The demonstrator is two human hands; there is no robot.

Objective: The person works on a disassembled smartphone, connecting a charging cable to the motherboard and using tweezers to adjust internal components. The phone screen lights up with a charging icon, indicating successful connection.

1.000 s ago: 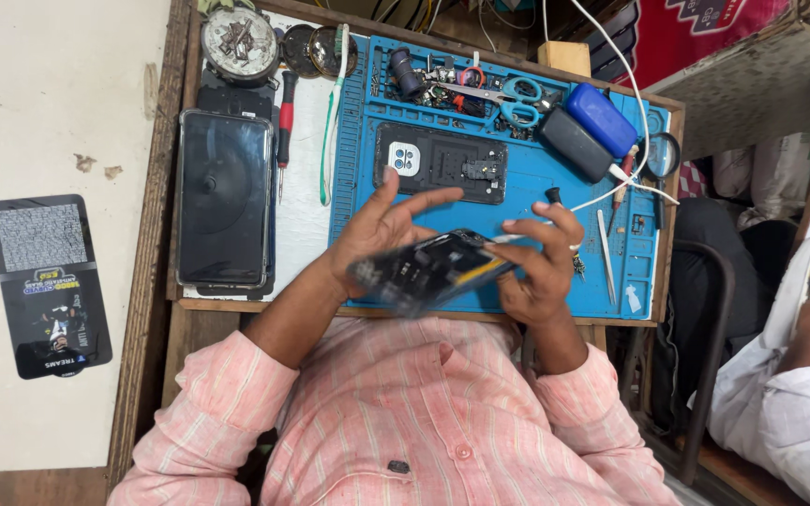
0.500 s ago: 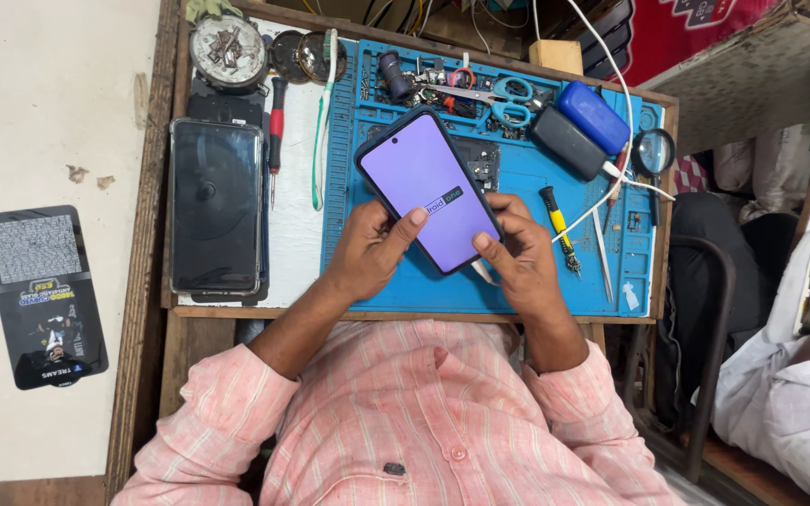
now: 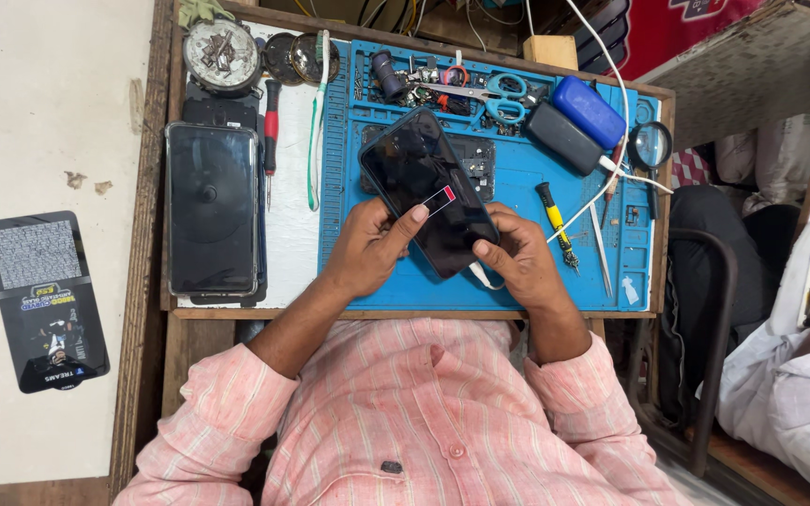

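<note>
Head view, looking straight down: both hands hold a smartphone [image 3: 428, 192] tilted above the blue work mat [image 3: 555, 272] of a wooden desk [image 3: 175, 323]. Left hand [image 3: 367, 245], fingers closed on the phone's lower left edge, thumb laid across the glass. Right hand [image 3: 517, 258], fingers wrapped on the lower right corner, thumb touching the lower edge. Screen dark except for a small red-and-white bar near its middle. A white cable [image 3: 602, 112] runs over the mat from the desk's far edge and ends beneath the phone, between the hands.

On the mat, just beside the right hand: a yellow-handled screwdriver [image 3: 555, 220] and metal tweezers [image 3: 602, 248]. Farther back: blue-handled scissors [image 3: 499, 98], a grey case [image 3: 564, 139] touching a blue case [image 3: 591, 111], and a magnifier [image 3: 651, 145]. Partly hidden under the phone: a dark opened device [image 3: 475, 159].

Left of the mat: a second dark phone [image 3: 213, 211] lying flat, a red-handled screwdriver [image 3: 271, 126] alongside it, and a round tin of small parts [image 3: 221, 56]. Off the desk at far left: a black printed card [image 3: 44, 300]. At the right edge, another person's sleeve [image 3: 789, 403].
</note>
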